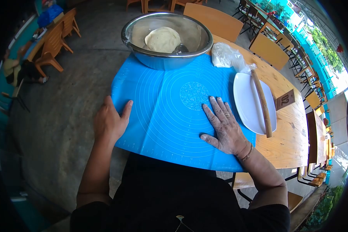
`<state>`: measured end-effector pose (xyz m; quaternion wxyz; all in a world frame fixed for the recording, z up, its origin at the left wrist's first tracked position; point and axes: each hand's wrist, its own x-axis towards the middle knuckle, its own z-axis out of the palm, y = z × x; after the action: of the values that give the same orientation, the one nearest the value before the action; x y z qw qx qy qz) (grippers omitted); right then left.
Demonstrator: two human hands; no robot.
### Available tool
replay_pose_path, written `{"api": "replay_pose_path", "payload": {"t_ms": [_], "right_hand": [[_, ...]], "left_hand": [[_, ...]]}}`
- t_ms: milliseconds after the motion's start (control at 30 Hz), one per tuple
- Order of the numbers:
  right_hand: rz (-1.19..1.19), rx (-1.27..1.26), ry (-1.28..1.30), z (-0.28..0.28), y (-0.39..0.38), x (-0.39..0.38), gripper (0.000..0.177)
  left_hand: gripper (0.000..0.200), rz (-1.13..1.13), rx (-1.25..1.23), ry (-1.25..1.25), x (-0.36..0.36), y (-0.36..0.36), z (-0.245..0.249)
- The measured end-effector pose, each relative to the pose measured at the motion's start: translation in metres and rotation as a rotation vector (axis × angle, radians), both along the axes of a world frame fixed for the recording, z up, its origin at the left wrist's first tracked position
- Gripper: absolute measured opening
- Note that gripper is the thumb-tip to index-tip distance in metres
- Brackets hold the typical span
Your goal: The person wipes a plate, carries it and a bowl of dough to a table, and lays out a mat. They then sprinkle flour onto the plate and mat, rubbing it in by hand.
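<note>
1. The blue mat (154, 96) lies under the right hand and reaches across to the left hand, its printed rings showing between the two.
2. The right hand (222, 127) rests palm down on the mat, fingers spread and thumb out to the side — its skin dusted with white powder.
3. The left hand (111, 120) is at the mat's left edge, thumb apart from the fingers and over the blue surface; whether the fingers pinch the edge, I cannot tell.
4. Beyond both hands, at the far edge of the mat, stands the metal bowl (168, 55), with a pale ball of dough (163, 39) inside. A small dark patch beside the dough is too unclear to name.
5. Ahead of the right hand, just right of the bowl, sits a clear plastic bag (225, 56) with something white in it.
6. To the right of the right hand is the white plate (245, 100) — a wooden rolling pin (262, 102) lies lengthwise over it, its near end past the rim.
7. Farther right, a card marked 02 (285, 99) stands on the wooden table (282, 145).
8. Well off beyond the left hand are orange chairs (52, 50).
</note>
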<state>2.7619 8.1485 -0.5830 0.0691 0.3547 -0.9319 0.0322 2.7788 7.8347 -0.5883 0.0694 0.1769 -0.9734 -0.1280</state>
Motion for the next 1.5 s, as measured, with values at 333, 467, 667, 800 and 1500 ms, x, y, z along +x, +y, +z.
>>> {"api": "replay_pose_path", "payload": {"t_ms": [333, 467, 667, 800, 1500], "right_hand": [[-0.018, 0.008, -0.001, 0.006, 0.000, 0.007, 0.072], [-0.120, -0.169, -0.068, 0.028, -0.008, -0.001, 0.058], [-0.037, -0.108, -0.256, 0.070, -0.032, -0.002, 0.042], [0.065, 0.116, -0.435, 0.068, -0.041, 0.015, 0.043], [0.213, -0.375, 0.036, -0.009, -0.104, -0.016, 0.038]], "left_hand": [[0.055, 0.036, 0.003, -0.021, 0.006, 0.005, 0.009], [0.058, 0.023, 0.058, -0.050, 0.005, 0.002, 0.008], [0.060, 0.029, 0.087, -0.063, 0.005, 0.001, 0.008], [0.058, 0.025, 0.059, -0.062, 0.004, 0.002, 0.005], [0.017, -0.518, 0.411, 1.135, 0.051, 0.006, 0.081]]}}
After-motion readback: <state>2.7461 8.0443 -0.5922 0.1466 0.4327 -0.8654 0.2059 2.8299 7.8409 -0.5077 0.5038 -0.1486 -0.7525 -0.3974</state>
